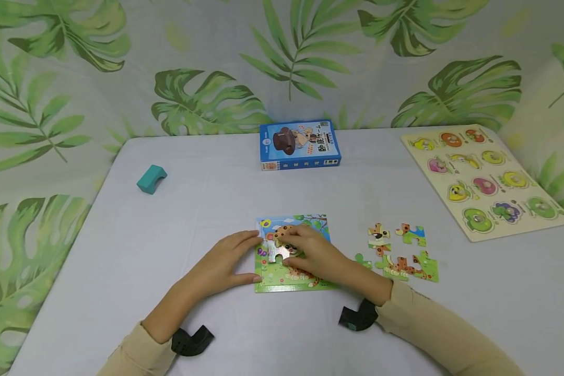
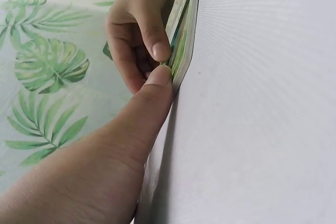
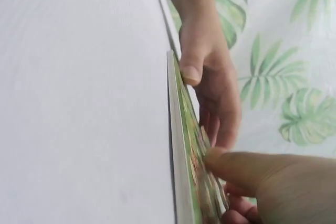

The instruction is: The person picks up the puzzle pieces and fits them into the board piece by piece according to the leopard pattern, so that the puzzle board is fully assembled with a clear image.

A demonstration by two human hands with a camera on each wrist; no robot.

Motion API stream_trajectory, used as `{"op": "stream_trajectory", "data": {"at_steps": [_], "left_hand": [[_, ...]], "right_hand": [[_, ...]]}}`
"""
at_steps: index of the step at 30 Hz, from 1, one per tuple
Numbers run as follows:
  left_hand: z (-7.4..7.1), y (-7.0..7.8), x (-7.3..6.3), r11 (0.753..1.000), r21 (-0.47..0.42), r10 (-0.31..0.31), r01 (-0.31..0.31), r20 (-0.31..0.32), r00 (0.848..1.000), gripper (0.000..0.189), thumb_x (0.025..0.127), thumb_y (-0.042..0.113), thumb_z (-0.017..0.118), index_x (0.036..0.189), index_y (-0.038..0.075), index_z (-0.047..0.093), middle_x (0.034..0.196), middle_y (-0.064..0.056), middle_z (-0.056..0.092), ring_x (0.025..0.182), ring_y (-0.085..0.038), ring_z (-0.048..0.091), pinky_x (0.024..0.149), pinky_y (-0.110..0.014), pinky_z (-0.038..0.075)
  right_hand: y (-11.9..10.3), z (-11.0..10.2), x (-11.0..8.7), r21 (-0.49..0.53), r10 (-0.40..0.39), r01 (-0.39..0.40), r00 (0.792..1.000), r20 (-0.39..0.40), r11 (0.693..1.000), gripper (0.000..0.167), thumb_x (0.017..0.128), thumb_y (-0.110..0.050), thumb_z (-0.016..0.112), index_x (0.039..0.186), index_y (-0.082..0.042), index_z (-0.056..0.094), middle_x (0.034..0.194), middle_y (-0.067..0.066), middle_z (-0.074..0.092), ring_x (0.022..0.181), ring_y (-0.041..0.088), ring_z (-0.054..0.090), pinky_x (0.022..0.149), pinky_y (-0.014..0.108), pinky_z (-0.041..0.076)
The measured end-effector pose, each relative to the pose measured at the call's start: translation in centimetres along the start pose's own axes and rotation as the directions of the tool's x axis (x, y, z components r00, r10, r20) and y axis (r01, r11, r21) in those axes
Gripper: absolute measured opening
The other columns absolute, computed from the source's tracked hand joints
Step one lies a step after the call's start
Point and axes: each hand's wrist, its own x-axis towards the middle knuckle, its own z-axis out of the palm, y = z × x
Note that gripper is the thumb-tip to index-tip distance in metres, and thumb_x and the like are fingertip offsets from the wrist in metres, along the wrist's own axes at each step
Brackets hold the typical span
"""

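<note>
A jigsaw puzzle board (image 1: 274, 288) with a spotted cartoon animal on a green and blue scene lies flat on the table. My right hand (image 1: 317, 256) reaches over its middle and pinches a puzzle piece (image 1: 276, 251) between thumb and fingers, at or just above the board; the exact gap is unclear. At the board's left side rests my left hand (image 1: 225, 265), fingers extended and thumb on the lower left edge. Both thumbs show near the board's rim in the left wrist view. To the right lie several loose puzzle pieces (image 1: 406, 267), some of them touching.
Behind the board stands a blue box (image 1: 301, 146) with a hat picture. A wooden fruit peg board (image 1: 491, 185) lies at the back right. On the left is a teal arch block (image 1: 152, 179). Leaf-patterned cloth (image 1: 207, 99) hangs behind the white table (image 1: 207, 193).
</note>
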Motion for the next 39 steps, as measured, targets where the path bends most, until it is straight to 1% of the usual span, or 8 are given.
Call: {"op": "stream_trajectory", "data": {"at_steps": [5,10,19,24,29,33,36,39], "left_hand": [[-0.1,0.0,0.0,0.998,0.028,0.052,-0.051,-0.024,0.998,0.063,0.079,0.056,0.057,0.131,0.022,0.047,0.138,-0.007,0.036,0.125,-0.025,0.033,0.099,-0.044,0.029],[-0.2,-0.1,0.0,0.996,0.041,0.086,-0.084,-0.036,0.996,0.061,0.079,0.054,0.059,0.13,0.023,0.05,0.137,-0.01,0.037,0.124,-0.026,0.033,0.098,-0.045,0.03],[-0.3,0.1,0.0,0.999,0.021,0.05,-0.05,-0.016,0.999,0.059,0.079,0.055,0.058,0.128,0.023,0.052,0.138,-0.007,0.036,0.126,-0.025,0.031,0.1,-0.044,0.028],[-0.3,0.2,0.0,1.0,0.005,0.03,-0.03,-0.004,1.0,0.058,0.078,0.055,0.059,0.127,0.023,0.053,0.139,-0.006,0.035,0.127,-0.024,0.03,0.1,-0.043,0.027],[-0.4,0.3,0.0,1.0,-0.001,0.017,-0.017,0.006,1.0,0.06,0.077,0.055,0.06,0.128,0.023,0.052,0.14,-0.005,0.033,0.128,-0.023,0.028,0.101,-0.042,0.026],[-0.4,0.3,0.0,1.0,-0.012,0.012,-0.012,0.017,1.0,0.065,0.074,0.056,0.063,0.128,0.022,0.051,0.141,-0.004,0.032,0.128,-0.022,0.027,0.102,-0.042,0.025],[-0.3,0.4,-0.1,1.0,-0.019,0.009,-0.008,0.021,1.0,0.068,0.073,0.057,0.064,0.129,0.021,0.051,0.141,-0.004,0.031,0.129,-0.022,0.026,0.102,-0.042,0.026],[-0.2,0.4,-0.1,1.0,-0.026,0.011,-0.01,0.015,1.0,0.068,0.072,0.057,0.064,0.128,0.02,0.051,0.141,-0.004,0.032,0.128,-0.022,0.027,0.101,-0.042,0.026]], "right_hand": [[0.0,0.6,0.7,-0.047,-0.021,0.021,1.0,-0.006,0.999,0.047,0.079,-0.026,0.07,0.121,-0.008,0.058,0.115,0.004,0.053,0.111,0.022,0.044,0.092,0.038,0.037],[0.2,0.9,1.0,-0.022,0.004,-0.004,1.0,-0.007,1.0,0.047,0.078,-0.028,0.07,0.12,-0.011,0.059,0.114,0.002,0.053,0.11,0.021,0.045,0.094,0.043,0.033],[0.6,0.5,0.8,0.029,0.025,-0.025,1.0,-0.011,0.999,0.045,0.077,-0.026,0.071,0.119,-0.014,0.061,0.115,0.002,0.051,0.107,0.021,0.045,0.088,0.045,0.032],[0.5,0.6,0.7,-0.026,0.032,-0.032,0.999,-0.005,0.999,0.045,0.079,-0.029,0.069,0.121,-0.017,0.059,0.118,0.002,0.05,0.11,0.022,0.042,0.09,0.047,0.029],[0.3,0.4,0.6,-0.093,0.059,-0.058,0.998,0.004,0.994,0.044,0.08,-0.033,0.067,0.121,-0.019,0.058,0.124,0.003,0.047,0.119,0.027,0.033,0.096,0.052,0.02],[0.4,0.1,0.4,-0.104,0.048,-0.042,0.997,0.055,0.994,0.049,0.083,-0.036,0.064,0.128,-0.021,0.052,0.13,0.004,0.041,0.122,0.029,0.028,0.096,0.052,0.016],[0.6,-0.3,0.0,-0.063,0.048,-0.041,0.993,0.11,0.997,0.056,0.083,-0.038,0.062,0.134,-0.022,0.045,0.135,0.005,0.036,0.124,0.028,0.024,0.098,0.052,0.015],[0.5,-1.0,-0.4,0.041,0.079,-0.085,0.988,0.133,0.996,0.061,0.083,-0.037,0.063,0.137,-0.02,0.04,0.137,0.008,0.033,0.126,0.029,0.023,0.098,0.054,0.017]]}}
